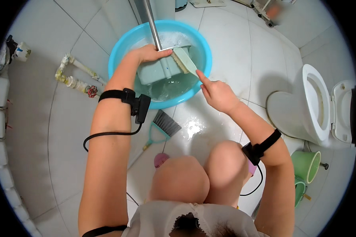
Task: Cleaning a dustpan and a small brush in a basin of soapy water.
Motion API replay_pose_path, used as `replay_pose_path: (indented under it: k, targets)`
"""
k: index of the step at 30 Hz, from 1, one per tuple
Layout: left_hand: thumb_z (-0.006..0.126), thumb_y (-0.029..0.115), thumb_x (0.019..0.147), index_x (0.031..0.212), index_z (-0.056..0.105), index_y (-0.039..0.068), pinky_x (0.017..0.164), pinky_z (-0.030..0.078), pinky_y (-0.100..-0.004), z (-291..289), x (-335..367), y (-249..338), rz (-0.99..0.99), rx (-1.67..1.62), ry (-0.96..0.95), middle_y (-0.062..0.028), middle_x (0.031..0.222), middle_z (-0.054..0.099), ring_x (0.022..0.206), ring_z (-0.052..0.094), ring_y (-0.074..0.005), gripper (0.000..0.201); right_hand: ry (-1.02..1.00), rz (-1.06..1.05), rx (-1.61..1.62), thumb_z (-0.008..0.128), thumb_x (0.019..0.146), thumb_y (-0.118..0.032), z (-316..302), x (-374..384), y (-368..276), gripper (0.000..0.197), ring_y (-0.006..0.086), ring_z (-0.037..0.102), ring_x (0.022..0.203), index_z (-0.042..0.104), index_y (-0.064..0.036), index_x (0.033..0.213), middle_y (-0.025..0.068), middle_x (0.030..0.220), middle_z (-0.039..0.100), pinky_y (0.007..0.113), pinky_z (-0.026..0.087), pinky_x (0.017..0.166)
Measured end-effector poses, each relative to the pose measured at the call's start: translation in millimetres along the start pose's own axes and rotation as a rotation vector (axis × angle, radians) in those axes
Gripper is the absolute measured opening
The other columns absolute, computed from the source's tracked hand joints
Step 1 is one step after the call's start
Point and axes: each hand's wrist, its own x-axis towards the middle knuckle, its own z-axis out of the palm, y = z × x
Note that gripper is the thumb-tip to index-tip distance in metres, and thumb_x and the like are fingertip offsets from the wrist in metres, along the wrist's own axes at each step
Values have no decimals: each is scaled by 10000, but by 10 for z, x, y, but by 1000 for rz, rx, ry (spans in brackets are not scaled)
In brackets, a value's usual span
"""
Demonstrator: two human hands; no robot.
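A round blue basin of sudsy water stands on the tiled floor. Over it is a pale grey-green dustpan with a long metal handle, tilted and partly in the basin. My left hand grips the dustpan near the base of the handle, thumb along its edge. Pinched by its handle in my right hand is a pale green scrub brush. The brush's bristles face the dustpan and seem to touch it beside my left thumb.
A broom with dark bristles lies on the floor between the basin and my knees. To the right stand a white toilet and green buckets. Wall pipes with a red valve are left of the basin. The floor looks wet.
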Motion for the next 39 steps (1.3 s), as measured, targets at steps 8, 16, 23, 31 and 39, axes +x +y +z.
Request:
replay_pose_path:
  k: [8,16,23,31,39]
  targets:
    - [703,391,688,1324,423,129,890,422,-313,-76,-242,159,31,-334,-74,-116,1160,537,1024,527,-214,742,85,-73,12,438,865,-134,-349,-205,224,472,342,573,618,341,-113,1326,179,677,587,438,462,572]
    - [732,264,655,1311,450,139,854,421,-282,188,-584,548,143,-472,67,-83,1098,548,979,518,-170,725,215,-217,61,446,853,-79,-387,-344,848,509,328,562,637,333,-147,1344,149,679,564,400,458,580]
    - [718,328,645,1245,516,79,771,460,-278,340,-696,1137,90,-431,284,-115,991,585,878,572,-177,680,403,-71,582,377,901,-109,-92,-323,1253,454,127,424,537,343,-89,1353,39,594,431,246,388,559]
    - [752,321,636,1216,524,37,873,438,-327,983,-596,1247,20,-290,677,-179,1158,504,1027,536,-257,685,258,157,940,379,911,-130,45,-37,1219,430,75,383,546,372,-60,1335,0,610,423,227,377,548]
    - [761,255,623,1311,399,30,882,446,-355,1148,-577,1131,2,-141,1043,-208,1190,447,1050,523,-274,809,127,106,871,417,895,-201,152,624,1057,422,175,565,659,441,-37,1284,103,709,582,299,441,635]
